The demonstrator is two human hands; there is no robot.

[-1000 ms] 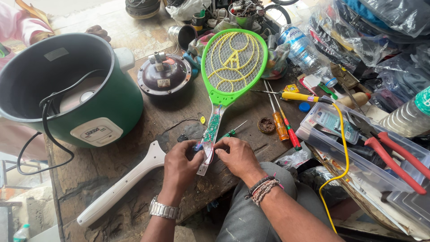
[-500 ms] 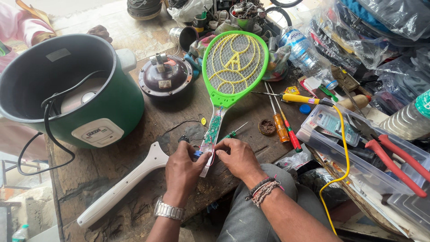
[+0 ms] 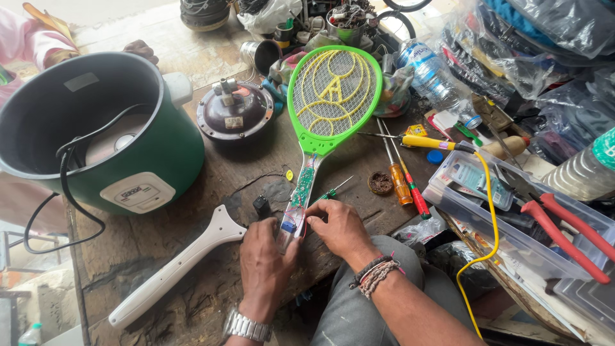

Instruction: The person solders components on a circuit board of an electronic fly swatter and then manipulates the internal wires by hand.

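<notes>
Your left hand (image 3: 264,259): it rests on the wooden workbench (image 3: 211,160) and its fingers are closed around the lower end of the racket handle, where the cover is off.
Your right hand (image 3: 339,225): it comes from the other side and pinches the same handle end with the fingertips, touching the exposed part. Both hands nearly meet there.
Green racket (image 3: 333,96): an electric fly swatter with green frame and yellow mesh. It lies flat on the bench, the head pointing away from you, the open handle with the small circuit board (image 3: 301,189) pointing to your hands.
White cover (image 3: 176,269): the long white half of the handle lies loose on the bench, just beside your left hand, on its left.
Small screwdriver (image 3: 333,191): thin, with green grip, it lies just beside the handle, near your right hand; nobody holds it.
Green cooker (image 3: 96,134): a round pot with black cable inside, it stands at your left, well apart from the hands.
Round dark part (image 3: 234,112): it lies between the cooker and the racket head.
Other screwdrivers (image 3: 400,179): orange and red ones lie right of the racket.
Clear box (image 3: 512,218): at your right, with red pliers (image 3: 564,224) on it.
</notes>
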